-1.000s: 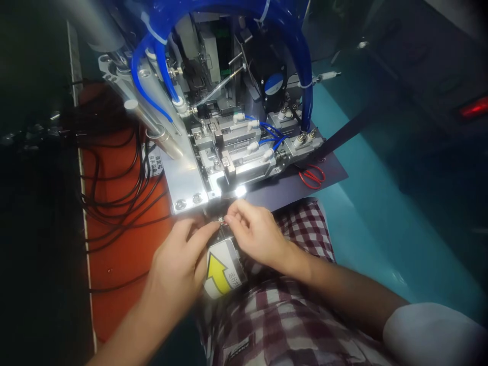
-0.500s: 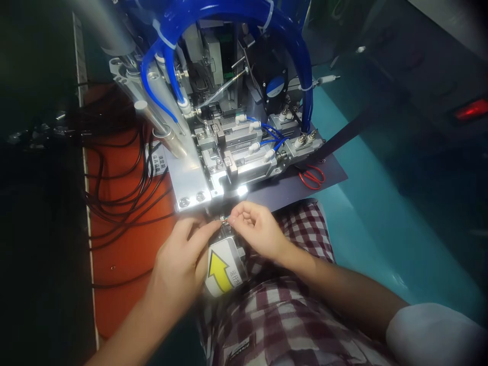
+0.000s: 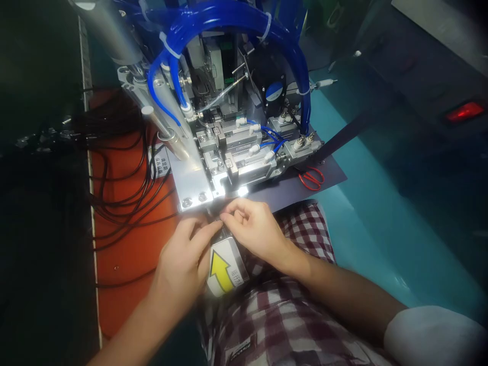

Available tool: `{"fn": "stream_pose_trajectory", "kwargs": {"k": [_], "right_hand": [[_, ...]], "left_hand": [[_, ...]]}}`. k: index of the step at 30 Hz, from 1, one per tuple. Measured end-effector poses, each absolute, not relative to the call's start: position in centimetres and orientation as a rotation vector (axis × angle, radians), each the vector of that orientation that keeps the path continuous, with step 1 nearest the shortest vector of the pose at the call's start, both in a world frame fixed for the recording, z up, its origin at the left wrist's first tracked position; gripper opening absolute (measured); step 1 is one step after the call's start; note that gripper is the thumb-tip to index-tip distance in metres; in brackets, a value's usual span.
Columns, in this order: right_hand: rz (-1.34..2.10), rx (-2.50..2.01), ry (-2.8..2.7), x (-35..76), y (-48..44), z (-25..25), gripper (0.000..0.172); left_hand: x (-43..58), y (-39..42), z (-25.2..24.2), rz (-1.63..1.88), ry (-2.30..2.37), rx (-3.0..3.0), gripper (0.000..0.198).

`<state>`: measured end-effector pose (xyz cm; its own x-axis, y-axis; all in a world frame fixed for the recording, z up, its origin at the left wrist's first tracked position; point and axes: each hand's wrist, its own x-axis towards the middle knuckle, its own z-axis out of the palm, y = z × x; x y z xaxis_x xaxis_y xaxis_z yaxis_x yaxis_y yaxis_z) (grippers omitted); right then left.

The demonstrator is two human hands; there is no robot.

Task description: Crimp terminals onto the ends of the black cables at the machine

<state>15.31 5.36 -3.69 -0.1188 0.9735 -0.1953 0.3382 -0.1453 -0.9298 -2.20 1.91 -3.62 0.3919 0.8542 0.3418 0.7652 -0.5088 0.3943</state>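
My left hand point(image 3: 185, 254) and my right hand point(image 3: 257, 229) meet fingertip to fingertip at the front of a metal machine point(image 3: 244, 168). Both are closed in a pinch, thumb against forefinger. Whatever lies between the fingertips is too small and too covered to name. Just below them a white label with a yellow arrow point(image 3: 220, 272) is fixed on a narrow metal part, and the left palm rests beside its left edge. Above the fingers sits the bright metal plate point(image 3: 190, 188) with two bolts.
Thick blue air tubes point(image 3: 229, 18) arch over the machine. Black cables point(image 3: 125, 198) spread across the orange board point(image 3: 122, 305) at the left. Red-handled scissors point(image 3: 311, 179) lie on a dark sheet to the right, and a checkered cloth point(image 3: 282, 315) covers my lap.
My right hand has moved slightly left, so its fingertips now cover the small shiny piece seen between the hands before. My left hand stays about where it was.
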Motion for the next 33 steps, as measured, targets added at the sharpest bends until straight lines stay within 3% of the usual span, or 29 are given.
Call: {"fn": "stream_pose_trajectory", "kwargs": {"k": [7,19,24,29,33], "right_hand": [[1.387,-1.449,-1.428,15.2,5.1,-4.1,0.008],[0.889,-1.455,-2.125,16.0,5.6,-3.4,0.01],[0.97,-1.44,-1.906,16.1,4.8,-4.3,0.008],[1.304,-1.43,-1.499,16.3,4.4,-5.0,0.014],[1.302,-1.42,-1.435,16.2,4.5,-4.7,0.016]], "left_hand": [[-2.2,2.0,-3.7,0.783,1.448,2.486,0.028],[-2.2,2.0,-3.8,0.809,1.424,2.48,0.029],[-2.1,2.0,-3.8,0.807,1.431,2.484,0.028],[-2.1,2.0,-3.9,0.801,1.407,2.491,0.026],[-2.2,1.9,-3.9,0.805,1.416,2.484,0.026]]}}
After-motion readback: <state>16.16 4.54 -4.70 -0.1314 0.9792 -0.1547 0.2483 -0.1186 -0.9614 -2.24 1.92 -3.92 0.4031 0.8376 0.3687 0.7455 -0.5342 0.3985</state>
